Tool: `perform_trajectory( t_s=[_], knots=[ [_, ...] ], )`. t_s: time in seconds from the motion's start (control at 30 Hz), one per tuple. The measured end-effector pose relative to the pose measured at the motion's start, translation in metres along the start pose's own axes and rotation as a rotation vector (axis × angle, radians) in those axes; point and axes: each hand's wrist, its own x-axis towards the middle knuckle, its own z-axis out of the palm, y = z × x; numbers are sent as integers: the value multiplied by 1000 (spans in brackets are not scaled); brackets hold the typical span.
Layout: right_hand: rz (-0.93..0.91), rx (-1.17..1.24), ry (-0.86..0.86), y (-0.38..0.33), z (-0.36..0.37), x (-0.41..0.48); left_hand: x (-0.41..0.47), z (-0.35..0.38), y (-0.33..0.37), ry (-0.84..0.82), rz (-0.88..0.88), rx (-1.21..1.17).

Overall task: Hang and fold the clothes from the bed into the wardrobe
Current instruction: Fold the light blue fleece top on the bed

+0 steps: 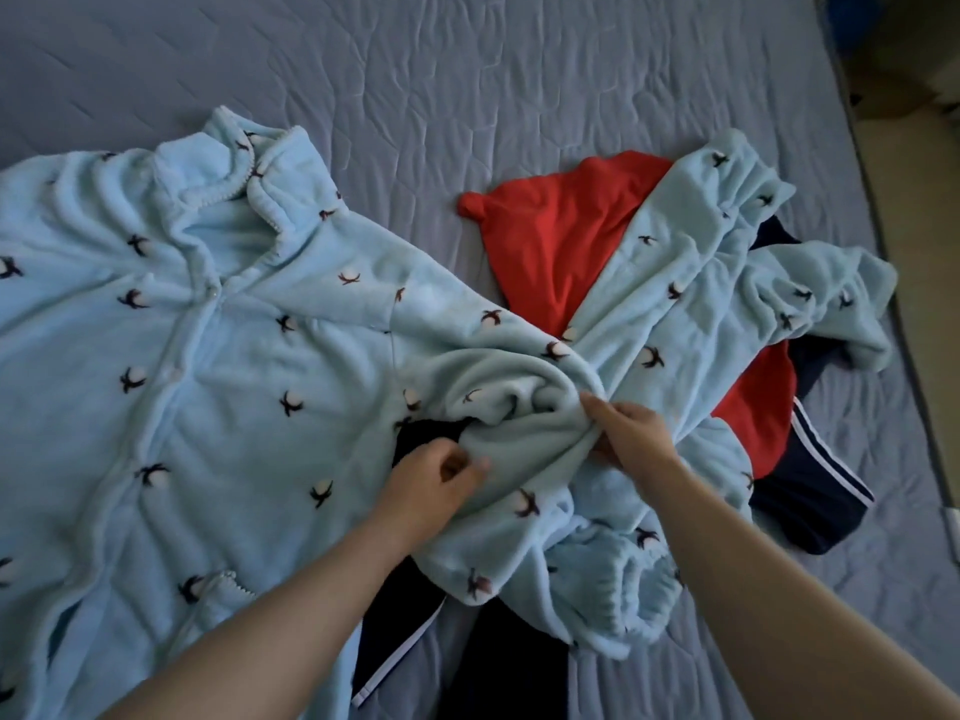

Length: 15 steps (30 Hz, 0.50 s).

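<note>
Gripping bunched fleece mid-bed (467, 70)
The right hand (631, 433) clutches a twist of the light blue fleece pyjamas (218, 324), and the left hand (434, 478) pinches a fold just beside it. Bare quilt lies beyond, with the bed's edge running down the right. The sprig-printed fleece overlies a red garment (561, 241) and a navy striped garment (810, 491).

Pale blue fleece robe (218, 324) spread rumpled on bed — red garment (556, 241), navy striped pants (810, 491) underneath
</note>
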Motion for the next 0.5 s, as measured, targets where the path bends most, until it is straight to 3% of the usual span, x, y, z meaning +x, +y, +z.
perform_trajectory(
  t_s=[0.13,0.27,0.37,0.43,0.5],
  knots=[
    [76,152,-127,33,9,-20,19,2,4,107,-164,-150],
    [20,236,22,31,-5,-23,33,8,20,196,-300,-335],
    [-52,140,-57,16,-33,-18,47,12,39,259,-281,-486],
    [-105,101,-153,9,-56,-14,51,12,48,392,-274,-486],
    [-198,99,-97,5,-74,-7,50,13,50,441,-255,-417]
  ],
)
